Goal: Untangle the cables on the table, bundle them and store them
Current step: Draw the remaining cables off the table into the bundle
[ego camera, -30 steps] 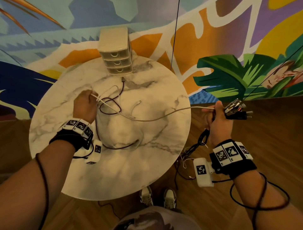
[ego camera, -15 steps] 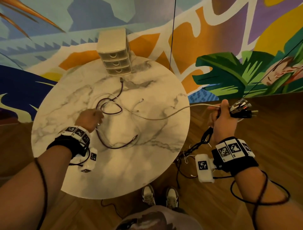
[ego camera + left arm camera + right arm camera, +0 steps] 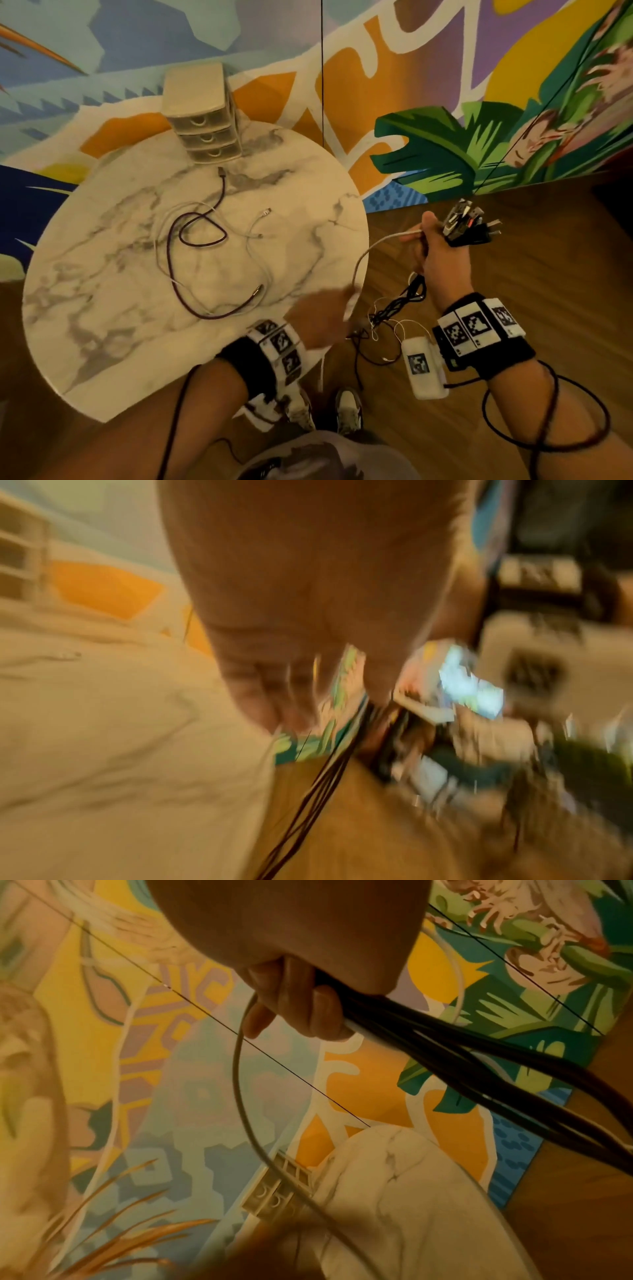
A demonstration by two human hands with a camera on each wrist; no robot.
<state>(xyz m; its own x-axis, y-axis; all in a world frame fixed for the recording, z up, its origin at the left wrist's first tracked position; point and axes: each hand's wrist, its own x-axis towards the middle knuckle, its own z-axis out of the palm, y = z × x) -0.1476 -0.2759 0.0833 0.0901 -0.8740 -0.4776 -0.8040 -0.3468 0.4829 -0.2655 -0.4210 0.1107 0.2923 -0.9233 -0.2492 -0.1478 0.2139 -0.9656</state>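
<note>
My right hand (image 3: pixel 428 240) is off the table's right side and grips a bundle of dark cables (image 3: pixel 400 301), their plugs (image 3: pixel 466 222) sticking out above the fist. It also pinches a white cable (image 3: pixel 373 246), which arcs down to my blurred left hand (image 3: pixel 325 311) at the table's near right edge. The left hand seems to grip that cable, whose tail hangs below. In the right wrist view the fingers (image 3: pixel 294 999) curl round the dark cables (image 3: pixel 462 1056) and the white cable (image 3: pixel 240 1069). A maroon cable (image 3: pixel 178 274) and a thin white cable (image 3: pixel 255 229) lie looped on the marble table (image 3: pixel 102 308).
A beige three-drawer unit (image 3: pixel 202 113) stands at the table's far edge against the painted wall. Wooden floor lies to the right, with my shoes (image 3: pixel 347 407) below the table's edge. A white tagged box (image 3: pixel 423 366) hangs from my right wrist.
My left hand has swept from the table's left side to its near right edge. The white cable is off the tabletop and now arcs slack between the hands. The right hand has hardly moved.
</note>
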